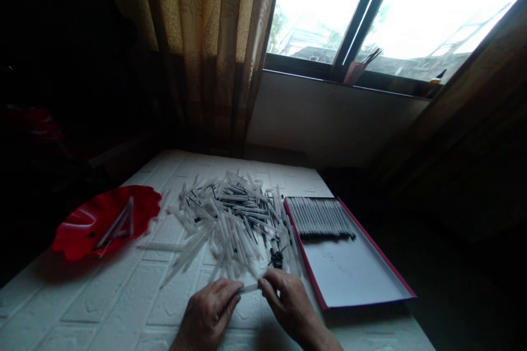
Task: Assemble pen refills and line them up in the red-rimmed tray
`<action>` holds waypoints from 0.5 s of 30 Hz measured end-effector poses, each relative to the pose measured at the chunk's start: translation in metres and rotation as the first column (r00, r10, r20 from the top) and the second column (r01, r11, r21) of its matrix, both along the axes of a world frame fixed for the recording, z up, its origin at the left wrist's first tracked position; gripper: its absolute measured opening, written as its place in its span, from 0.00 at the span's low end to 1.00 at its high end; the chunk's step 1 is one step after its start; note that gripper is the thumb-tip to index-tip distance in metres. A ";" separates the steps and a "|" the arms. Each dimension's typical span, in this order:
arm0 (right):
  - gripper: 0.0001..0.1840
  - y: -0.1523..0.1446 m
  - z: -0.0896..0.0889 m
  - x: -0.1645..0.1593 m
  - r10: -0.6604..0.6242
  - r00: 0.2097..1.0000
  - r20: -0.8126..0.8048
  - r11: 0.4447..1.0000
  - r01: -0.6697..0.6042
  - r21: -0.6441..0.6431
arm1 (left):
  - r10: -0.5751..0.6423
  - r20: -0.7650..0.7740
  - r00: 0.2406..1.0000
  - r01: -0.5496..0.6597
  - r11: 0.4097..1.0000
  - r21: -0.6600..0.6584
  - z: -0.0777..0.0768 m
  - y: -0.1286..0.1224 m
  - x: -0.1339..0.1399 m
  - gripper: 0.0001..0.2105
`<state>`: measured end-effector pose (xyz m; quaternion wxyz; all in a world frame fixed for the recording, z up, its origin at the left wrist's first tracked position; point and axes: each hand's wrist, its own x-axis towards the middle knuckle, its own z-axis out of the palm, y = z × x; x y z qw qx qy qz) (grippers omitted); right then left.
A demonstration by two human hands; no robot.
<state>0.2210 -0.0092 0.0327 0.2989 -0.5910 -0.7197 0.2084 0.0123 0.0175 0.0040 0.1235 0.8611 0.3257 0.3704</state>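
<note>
Between my two hands, near the front of the table, a translucent pen barrel (249,288) lies almost level. My left hand (209,312) pinches its left end with thumb and fingers. The right end is gripped by my right hand (288,301), whose fingertips hide that tip. Just beyond them spreads a heap of clear pen barrels (239,238) mixed with thin dark refills (241,197). A small cluster of black pen parts (276,258) lies right above my right hand.
At right, a shallow pink-edged box (349,274) holds a row of pens (323,218) with black ends. A red scalloped dish (74,236) with a few barrels stands at left. The white brick-patterned table (107,296) faces a curtain (197,38) and a window.
</note>
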 end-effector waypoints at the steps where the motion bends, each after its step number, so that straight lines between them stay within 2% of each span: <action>1: 0.20 0.001 -0.005 -0.001 -0.019 1.000 0.004 1.000 0.019 0.008 | 0.000 -0.003 1.000 0.000 1.000 0.000 0.000 0.000 0.000 0.14; 4: 0.28 0.003 -0.020 -0.004 -0.085 0.996 -0.031 0.996 0.085 -0.004 | 0.005 -0.012 1.000 -0.005 1.000 0.017 0.002 0.000 0.001 0.15; 8: 0.36 0.000 -0.032 -0.007 -0.110 0.976 -0.189 0.993 0.098 -0.073 | 0.000 -0.016 1.000 0.001 1.000 0.027 0.004 0.000 0.001 0.15; 11: 0.29 -0.006 -0.035 -0.007 -0.120 0.919 -0.375 0.990 0.083 -0.113 | 0.003 -0.010 1.000 -0.003 1.000 0.016 0.004 -0.001 0.001 0.15; 13: 0.24 -0.011 -0.038 -0.005 -0.119 0.855 -0.504 0.990 0.064 -0.126 | 0.007 -0.014 1.000 -0.007 1.000 0.025 0.003 0.000 0.001 0.15; 15: 0.23 -0.013 -0.042 -0.003 -0.109 0.793 -0.600 0.992 0.045 -0.121 | 0.006 -0.026 1.000 -0.005 0.999 0.035 0.001 0.000 0.001 0.15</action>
